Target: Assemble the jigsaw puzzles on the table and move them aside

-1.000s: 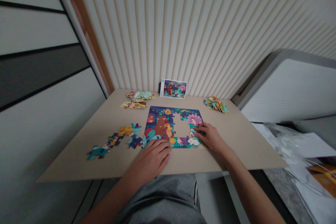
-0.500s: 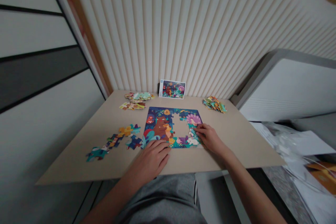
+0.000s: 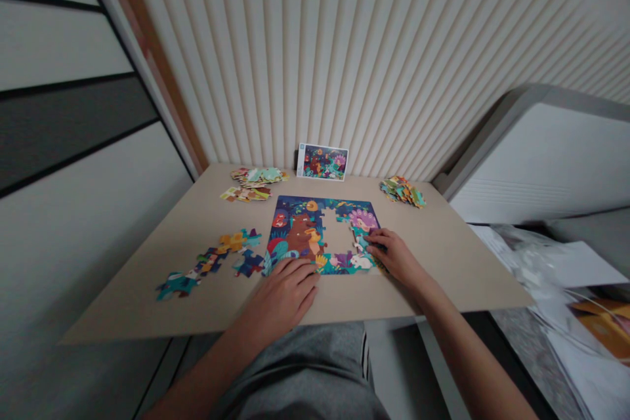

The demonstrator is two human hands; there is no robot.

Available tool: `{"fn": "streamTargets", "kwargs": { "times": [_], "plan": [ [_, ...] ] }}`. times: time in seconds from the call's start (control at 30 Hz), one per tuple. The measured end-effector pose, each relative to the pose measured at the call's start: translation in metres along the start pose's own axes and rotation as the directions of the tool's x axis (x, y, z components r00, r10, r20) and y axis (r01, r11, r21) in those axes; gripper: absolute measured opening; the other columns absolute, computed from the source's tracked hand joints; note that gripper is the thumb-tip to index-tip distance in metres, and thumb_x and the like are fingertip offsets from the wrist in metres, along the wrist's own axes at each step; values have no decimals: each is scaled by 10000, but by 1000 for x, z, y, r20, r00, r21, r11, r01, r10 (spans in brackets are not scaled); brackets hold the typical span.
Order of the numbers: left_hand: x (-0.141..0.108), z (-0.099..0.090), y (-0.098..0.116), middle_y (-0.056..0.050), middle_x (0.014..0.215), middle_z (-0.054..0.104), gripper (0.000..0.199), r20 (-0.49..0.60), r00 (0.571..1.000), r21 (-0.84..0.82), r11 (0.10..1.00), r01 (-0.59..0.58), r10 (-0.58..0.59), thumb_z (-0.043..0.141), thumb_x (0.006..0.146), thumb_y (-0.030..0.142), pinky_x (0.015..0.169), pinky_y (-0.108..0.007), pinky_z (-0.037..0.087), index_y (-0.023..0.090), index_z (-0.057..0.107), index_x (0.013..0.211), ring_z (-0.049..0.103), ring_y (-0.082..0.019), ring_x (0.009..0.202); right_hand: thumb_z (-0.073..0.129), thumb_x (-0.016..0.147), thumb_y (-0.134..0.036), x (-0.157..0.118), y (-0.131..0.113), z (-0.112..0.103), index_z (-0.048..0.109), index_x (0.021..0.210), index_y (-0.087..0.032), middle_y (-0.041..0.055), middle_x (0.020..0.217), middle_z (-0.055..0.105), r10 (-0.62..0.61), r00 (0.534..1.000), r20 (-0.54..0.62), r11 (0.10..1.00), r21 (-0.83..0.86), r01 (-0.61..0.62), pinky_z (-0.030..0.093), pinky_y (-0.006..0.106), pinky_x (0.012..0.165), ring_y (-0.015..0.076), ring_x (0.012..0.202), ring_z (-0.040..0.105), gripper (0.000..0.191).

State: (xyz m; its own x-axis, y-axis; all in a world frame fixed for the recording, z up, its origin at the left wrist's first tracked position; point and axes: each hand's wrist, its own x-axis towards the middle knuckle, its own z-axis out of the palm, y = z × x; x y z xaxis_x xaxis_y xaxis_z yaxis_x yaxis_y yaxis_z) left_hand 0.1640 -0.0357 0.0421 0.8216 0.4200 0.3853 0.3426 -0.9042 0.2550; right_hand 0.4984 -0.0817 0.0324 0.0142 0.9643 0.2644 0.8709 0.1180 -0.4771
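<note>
A flat, rectangular cardboard jigsaw puzzle point(image 3: 295, 236), printed in deep blue, teal and orange, was laid on a smooth beige board tabletop point(image 3: 128, 302). One ragged gap was left in it, right of the middle. The left hand point(image 3: 280, 298) was rested palm down on the puzzle's near edge, its fingers point(image 3: 300, 272) lying flat and slightly spread, with nothing seen to be held. The right hand point(image 3: 396, 256) was placed beside the gap, its fingers point(image 3: 377, 243) curved down onto the interlocking pieces; whether a piece was pinched could not be told. Four groups of loose cardboard pieces were spread around the puzzle: a layered heap point(image 3: 258, 176) and a smaller scatter point(image 3: 245, 193) toward the far left, a tight heap point(image 3: 402, 191) at the far right, and a straggling chain point(image 3: 209, 262) to the left. One rectangular printed picture card point(image 3: 322, 162) was leaned against the ribbed cream wall panel point(image 3: 295, 59).
</note>
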Motion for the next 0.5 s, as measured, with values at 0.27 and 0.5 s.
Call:
{"fn": "streamTargets", "kwargs": {
  "times": [0.27,0.5],
  "plan": [
    [33,3,35,-87,1261,647,223,70,996,24,998,-60,58,501,1012,263,1139,-466,343,212,592,1210,551,-250,1243,584,971,-321,-1,-6,-11,747,1208,-258,114,1168,677,-54,996,77,999,-2,54,496,409,986,259,1081,630,295],
    [78,51,57,-179,1342,598,430,20,999,50,998,42,-43,559,975,348,1108,-479,372,126,521,1342,520,-310,1281,626,954,-406,-8,-8,-17,723,1246,-257,117,1215,663,-69,994,87,998,3,69,484,416,1015,273,1122,619,341]
  ]
}}
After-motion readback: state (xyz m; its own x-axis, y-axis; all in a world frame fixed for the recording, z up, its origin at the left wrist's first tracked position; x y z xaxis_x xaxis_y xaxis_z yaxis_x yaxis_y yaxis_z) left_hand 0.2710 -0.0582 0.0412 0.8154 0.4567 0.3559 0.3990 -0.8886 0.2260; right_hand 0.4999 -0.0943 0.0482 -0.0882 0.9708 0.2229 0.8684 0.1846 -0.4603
